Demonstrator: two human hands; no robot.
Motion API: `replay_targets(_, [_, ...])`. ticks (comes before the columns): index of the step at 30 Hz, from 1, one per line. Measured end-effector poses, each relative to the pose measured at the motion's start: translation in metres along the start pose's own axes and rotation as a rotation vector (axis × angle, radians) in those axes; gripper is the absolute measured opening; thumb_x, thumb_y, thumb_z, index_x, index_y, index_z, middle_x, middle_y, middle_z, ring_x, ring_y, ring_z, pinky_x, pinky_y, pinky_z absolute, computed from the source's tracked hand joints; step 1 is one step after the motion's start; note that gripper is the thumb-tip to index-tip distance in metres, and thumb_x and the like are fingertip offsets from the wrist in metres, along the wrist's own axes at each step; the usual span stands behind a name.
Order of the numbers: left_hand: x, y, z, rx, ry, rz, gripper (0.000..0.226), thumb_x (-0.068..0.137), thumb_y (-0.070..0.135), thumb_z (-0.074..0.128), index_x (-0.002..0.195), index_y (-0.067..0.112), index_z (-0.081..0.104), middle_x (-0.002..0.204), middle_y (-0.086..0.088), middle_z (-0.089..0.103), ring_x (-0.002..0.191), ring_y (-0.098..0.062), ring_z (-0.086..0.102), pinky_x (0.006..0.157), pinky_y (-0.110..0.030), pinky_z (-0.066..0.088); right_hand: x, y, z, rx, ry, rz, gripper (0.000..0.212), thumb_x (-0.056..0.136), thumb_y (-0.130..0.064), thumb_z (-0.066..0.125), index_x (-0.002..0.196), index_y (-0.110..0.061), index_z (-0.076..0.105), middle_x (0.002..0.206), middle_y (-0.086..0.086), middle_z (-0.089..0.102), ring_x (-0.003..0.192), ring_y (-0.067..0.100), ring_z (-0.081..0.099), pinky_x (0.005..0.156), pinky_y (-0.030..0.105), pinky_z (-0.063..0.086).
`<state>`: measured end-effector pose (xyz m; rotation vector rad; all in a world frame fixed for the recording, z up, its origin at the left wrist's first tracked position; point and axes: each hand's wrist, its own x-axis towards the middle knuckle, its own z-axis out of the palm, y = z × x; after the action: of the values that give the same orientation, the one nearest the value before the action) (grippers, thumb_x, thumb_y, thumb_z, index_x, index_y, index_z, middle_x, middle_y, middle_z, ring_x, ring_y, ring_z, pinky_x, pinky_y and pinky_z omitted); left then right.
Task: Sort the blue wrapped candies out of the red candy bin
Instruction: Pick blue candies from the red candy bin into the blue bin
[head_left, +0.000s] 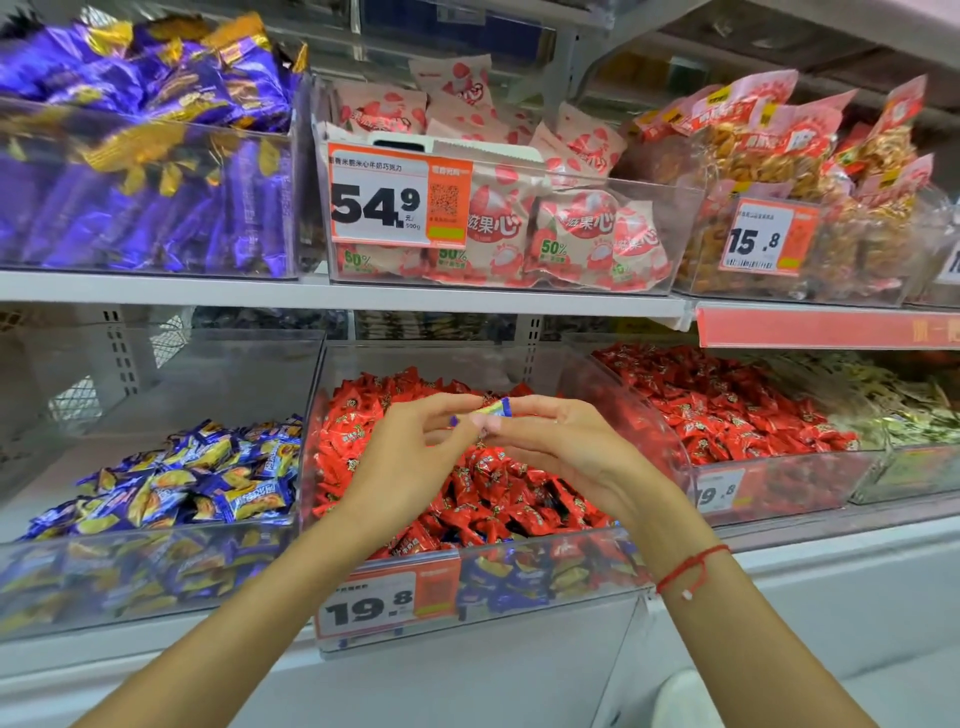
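Observation:
The clear red candy bin (519, 577) sits in the middle of the lower shelf, heaped with red wrapped candies (498, 488). Above the heap, my left hand (410, 457) and my right hand (566, 447) meet fingertip to fingertip, both pinching one blue and yellow wrapped candy (493, 408). More blue wrapped candies (514, 579) show through the bin's front wall, low down beside the 19.8 price tag (374, 605).
The clear bin (156, 571) to the left holds blue and yellow candies (208, 478). A second red candy bin (769, 483) stands to the right. The upper shelf carries purple wrapped bars (145, 156), pink strawberry packs (519, 208) and bagged snacks (789, 171).

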<state>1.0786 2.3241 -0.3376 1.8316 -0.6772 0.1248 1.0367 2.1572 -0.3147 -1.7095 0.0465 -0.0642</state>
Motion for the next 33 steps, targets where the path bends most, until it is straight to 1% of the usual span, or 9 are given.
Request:
replay_targets(5, [-0.002,-0.011,-0.010,0.052,0.023,0.010,0.012,0.091,0.025,0.065,0.097,0.035,0.070,0.097,0.018,0.070,0.091,-0.001,0.067,0.084,-0.030,0.056,0.003,0.000,-0.032,-0.312,0.116,-0.007,0.018,0.083,-0.010,0.073,0.101,-0.015,0.074,0.089,0.006,0.075,0.085,0.015,0.071,0.071,0.023,0.055])
replay_targets(8, [-0.001,-0.017,-0.011,0.072,0.003,-0.035,0.016,0.092,0.028,0.063,0.097,0.042,0.067,0.100,0.013,0.070,0.094,-0.009,0.067,0.083,-0.037,0.057,0.008,0.011,-0.059,-0.633,0.282,-0.029,0.012,0.080,-0.012,0.074,0.087,-0.022,0.075,0.086,0.004,0.074,0.083,0.014,0.069,0.080,0.030,0.056])
replay_targets(11, [0.000,-0.019,-0.009,0.203,-0.020,-0.027,0.016,0.093,0.030,0.061,0.105,0.037,0.069,0.099,0.020,0.069,0.083,-0.003,0.068,0.080,-0.032,0.056,0.013,0.023,-0.062,-0.944,0.210,0.030,0.012,0.077,-0.021,0.077,0.075,-0.033,0.075,0.084,-0.006,0.072,0.083,0.010,0.066,0.085,0.033,0.054])
replay_targets(16, [-0.002,-0.013,-0.004,0.417,-0.029,0.018,0.030,0.099,0.031,0.050,0.127,0.028,0.061,0.112,0.012,0.062,0.102,-0.008,0.058,0.088,-0.029,0.045,0.025,0.049,-0.038,-1.257,0.142,0.115,0.016,0.079,-0.035,0.075,0.094,-0.030,0.076,0.107,-0.007,0.071,0.105,0.017,0.063,0.086,0.032,0.049])
replay_targets(20, [-0.002,-0.012,-0.003,0.409,-0.069,0.024,0.026,0.099,0.032,0.049,0.121,0.031,0.063,0.102,0.017,0.057,0.092,0.000,0.054,0.078,-0.025,0.042,0.031,0.058,-0.032,-1.339,0.211,0.094,0.017,0.081,-0.024,0.069,0.098,-0.022,0.074,0.113,0.000,0.068,0.109,0.024,0.062,0.084,0.034,0.048])
replay_targets(26, [0.001,-0.013,-0.002,0.129,-0.054,-0.101,0.014,0.098,0.026,0.053,0.108,0.031,0.061,0.102,0.013,0.064,0.085,-0.001,0.062,0.071,-0.022,0.047,0.017,0.019,-0.043,-0.977,0.263,-0.018,0.012,0.077,-0.025,0.074,0.069,-0.034,0.075,0.084,-0.007,0.074,0.084,0.013,0.067,0.075,0.029,0.053])
replay_targets(28, [0.002,-0.009,-0.001,0.029,-0.002,-0.126,0.012,0.098,0.022,0.052,0.105,0.030,0.057,0.103,0.009,0.064,0.084,0.003,0.059,0.072,-0.017,0.046,0.005,0.001,-0.033,-0.543,0.273,-0.189,0.008,0.083,-0.022,0.073,0.078,-0.028,0.076,0.079,-0.005,0.074,0.075,0.005,0.068,0.074,0.025,0.054])
replay_targets(30, [0.004,-0.004,-0.001,-0.072,0.076,-0.153,0.012,0.098,0.021,0.053,0.107,0.027,0.056,0.093,0.012,0.066,0.065,0.004,0.056,0.057,-0.007,0.042,-0.009,-0.011,-0.014,-0.129,0.179,-0.259,0.010,0.087,-0.016,0.070,0.094,-0.015,0.076,0.084,0.004,0.075,0.073,0.007,0.069,0.071,0.021,0.056])
replay_targets(33, [0.004,0.003,-0.005,-0.217,0.165,-0.208,0.019,0.098,0.027,0.054,0.116,0.028,0.058,0.096,0.017,0.064,0.066,0.003,0.057,0.055,-0.007,0.044,-0.020,-0.003,0.011,0.005,0.116,-0.264,0.013,0.088,-0.015,0.068,0.098,-0.015,0.075,0.088,0.005,0.074,0.076,0.008,0.067,0.070,0.021,0.056])
